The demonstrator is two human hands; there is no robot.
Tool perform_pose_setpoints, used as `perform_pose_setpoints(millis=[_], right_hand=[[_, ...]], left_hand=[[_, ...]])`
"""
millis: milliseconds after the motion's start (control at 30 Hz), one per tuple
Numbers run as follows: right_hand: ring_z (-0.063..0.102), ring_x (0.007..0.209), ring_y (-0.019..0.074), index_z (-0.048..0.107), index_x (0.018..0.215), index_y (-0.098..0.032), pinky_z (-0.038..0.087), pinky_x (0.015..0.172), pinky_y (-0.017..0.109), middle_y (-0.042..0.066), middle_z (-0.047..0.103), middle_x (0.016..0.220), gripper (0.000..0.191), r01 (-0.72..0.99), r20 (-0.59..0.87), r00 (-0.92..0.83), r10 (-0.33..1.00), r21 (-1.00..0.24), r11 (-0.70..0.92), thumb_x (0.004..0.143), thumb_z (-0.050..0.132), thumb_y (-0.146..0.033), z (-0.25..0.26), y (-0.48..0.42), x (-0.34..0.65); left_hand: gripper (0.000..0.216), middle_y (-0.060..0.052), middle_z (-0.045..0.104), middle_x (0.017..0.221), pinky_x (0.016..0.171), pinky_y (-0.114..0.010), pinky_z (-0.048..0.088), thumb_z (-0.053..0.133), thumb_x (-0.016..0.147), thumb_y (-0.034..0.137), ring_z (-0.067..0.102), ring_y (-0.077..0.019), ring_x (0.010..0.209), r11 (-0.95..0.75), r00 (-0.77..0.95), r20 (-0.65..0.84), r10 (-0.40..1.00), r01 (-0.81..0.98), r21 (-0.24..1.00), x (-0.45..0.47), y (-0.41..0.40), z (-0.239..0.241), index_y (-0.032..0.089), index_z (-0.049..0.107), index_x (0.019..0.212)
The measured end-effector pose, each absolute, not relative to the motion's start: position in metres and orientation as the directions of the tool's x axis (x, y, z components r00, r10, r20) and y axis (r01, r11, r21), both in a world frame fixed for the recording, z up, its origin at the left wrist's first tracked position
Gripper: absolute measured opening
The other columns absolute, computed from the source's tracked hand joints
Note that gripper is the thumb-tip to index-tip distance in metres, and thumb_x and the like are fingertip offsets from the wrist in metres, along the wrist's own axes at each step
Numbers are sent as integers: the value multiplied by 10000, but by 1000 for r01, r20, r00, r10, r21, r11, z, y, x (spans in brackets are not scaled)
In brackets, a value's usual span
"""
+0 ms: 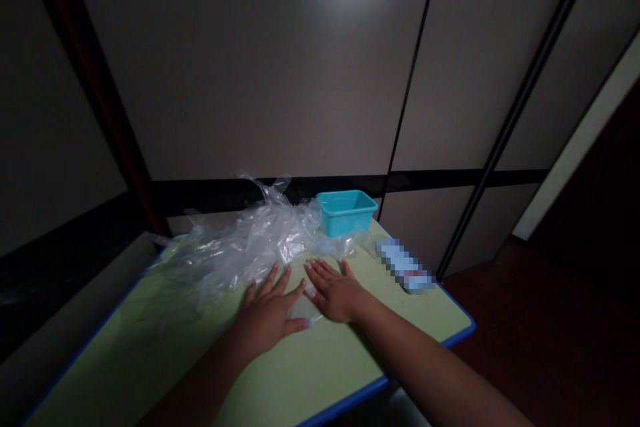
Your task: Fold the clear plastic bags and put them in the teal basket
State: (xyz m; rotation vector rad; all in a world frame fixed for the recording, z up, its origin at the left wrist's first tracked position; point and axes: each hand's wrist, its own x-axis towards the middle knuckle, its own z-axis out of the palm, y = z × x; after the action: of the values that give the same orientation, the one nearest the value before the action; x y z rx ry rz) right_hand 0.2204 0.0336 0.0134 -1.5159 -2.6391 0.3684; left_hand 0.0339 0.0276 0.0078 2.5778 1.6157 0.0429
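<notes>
My left hand [270, 313] lies flat on the green table [150, 347], fingers spread, pressing on a sheet of clear plastic [303, 310]. My right hand [336, 292] rests flat beside it, fingers stretched out toward the left, touching the same clear plastic. The two hands almost meet at the thumbs. A heap of crumpled clear plastic bags [235, 243] lies just beyond my left hand's fingertips.
A small turquoise tub [346, 211] stands at the table's far edge. A pale blue blurred-out object [404, 265] lies near the right edge. The table has a blue rim [455, 337]. Grey wall panels stand behind, dark floor to the right.
</notes>
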Motion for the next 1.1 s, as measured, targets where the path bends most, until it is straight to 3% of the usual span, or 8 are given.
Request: perform_pose_setpoints(millis=[233, 467, 700, 833, 967, 1100], right_hand=[[-6, 1351, 198, 12, 1419, -222, -28, 1027, 551, 43, 25, 1479, 661, 854, -62, -483, 874, -256, 454, 873, 120, -579, 12, 37, 229], [-6, 1352, 192, 16, 1420, -223, -18, 1030, 542, 26, 6, 1480, 599, 891, -97, -421, 902, -231, 391, 898, 90, -508, 10, 39, 236], [-7, 1352, 188, 15, 1420, -232, 3, 1030, 542, 25, 5, 1480, 584, 896, -89, -416, 905, -209, 391, 902, 104, -485, 8, 39, 236], [-1, 1352, 187, 36, 1422, -216, 18, 1031, 540, 24, 12, 1480, 585, 901, -93, -415, 905, -184, 394, 900, 113, -469, 7, 41, 236], [2, 1352, 186, 45, 1422, -217, 30, 1034, 533, 19, 25, 1480, 581, 907, -84, -405, 910, -167, 388, 896, 154, -438, 3, 42, 235], [8, 1352, 183, 40, 1422, -233, 32, 1032, 536, 20, 30, 1479, 573, 908, -71, -400, 914, -163, 385, 897, 165, -427, -1, 43, 235]], left_hand=[[709, -89, 119, 1472, 1006, -572, 92, 469, 726, 646, -45, -287, 1339, -432, 439, -36, 898, 894, 123, 26, 29, 3, 365, 275, 1347], [740, -103, 107, 1469, 1002, -580, 94, 502, 702, 639, -47, -285, 1341, -426, 429, -17, 903, 900, 92, 22, 28, 6, 341, 298, 1348], [526, -46, 285, 1431, 1062, -494, 93, 393, 850, 453, 146, -213, 1343, -537, 517, 177, 837, 839, 86, 43, 18, 18, 225, 385, 1323], [518, -82, 361, 1391, 1080, -472, 57, 357, 871, 443, 234, -215, 1318, -573, 553, 179, 814, 814, 92, 65, 7, 11, 176, 409, 1311], [709, -124, 286, 1422, 1087, -457, 88, 269, 845, 601, 174, -240, 1335, -605, 588, 146, 796, 784, 139, 79, -5, 1, 112, 325, 1356], [779, -188, 183, 1439, 1079, -456, 134, 232, 844, 613, 111, -280, 1339, -544, 549, 36, 835, 815, 200, 83, -13, 2, 34, 278, 1363]])
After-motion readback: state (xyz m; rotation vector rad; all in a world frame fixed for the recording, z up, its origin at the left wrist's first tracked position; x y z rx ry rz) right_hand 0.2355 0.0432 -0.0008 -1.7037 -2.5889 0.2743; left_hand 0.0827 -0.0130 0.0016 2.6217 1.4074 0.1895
